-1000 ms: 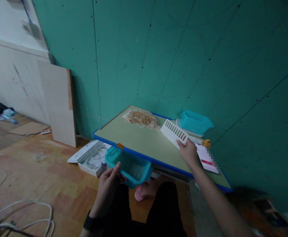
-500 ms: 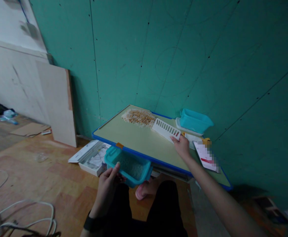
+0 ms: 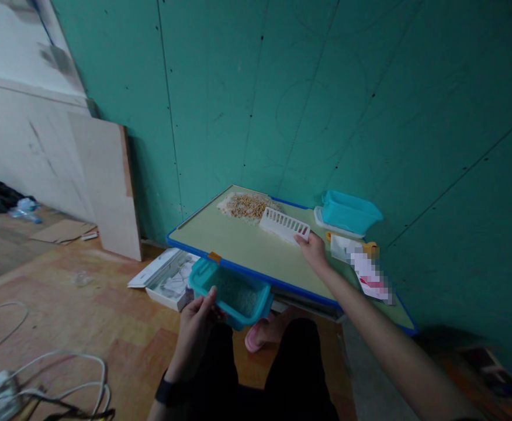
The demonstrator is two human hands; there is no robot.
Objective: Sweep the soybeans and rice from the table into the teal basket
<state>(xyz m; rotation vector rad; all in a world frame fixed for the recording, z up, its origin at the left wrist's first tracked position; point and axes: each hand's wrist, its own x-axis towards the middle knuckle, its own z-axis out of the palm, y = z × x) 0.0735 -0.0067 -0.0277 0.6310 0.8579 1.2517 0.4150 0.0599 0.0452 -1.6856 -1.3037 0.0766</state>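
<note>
A teal panel wall (image 3: 326, 88) backs a small blue-edged tabletop (image 3: 238, 248) at the middle of the frame, above a worn wooden floor (image 3: 85, 304). The left hand (image 3: 197, 324), at lower centre, curls around the near corner of an open teal tub (image 3: 234, 292), held just below the tabletop's front edge. Its pale contents may be rice, though the view is too soft to be sure. The right hand (image 3: 311, 248) pinches the end of a white slotted scoop (image 3: 284, 224). Over the last second the scoop has slid up-left across the tabletop, and it now reaches the edge of the heap of mixed grain (image 3: 247, 206) at the far side. A second teal tub (image 3: 348, 211) and a paper (image 3: 370, 272) sit to the right.
</note>
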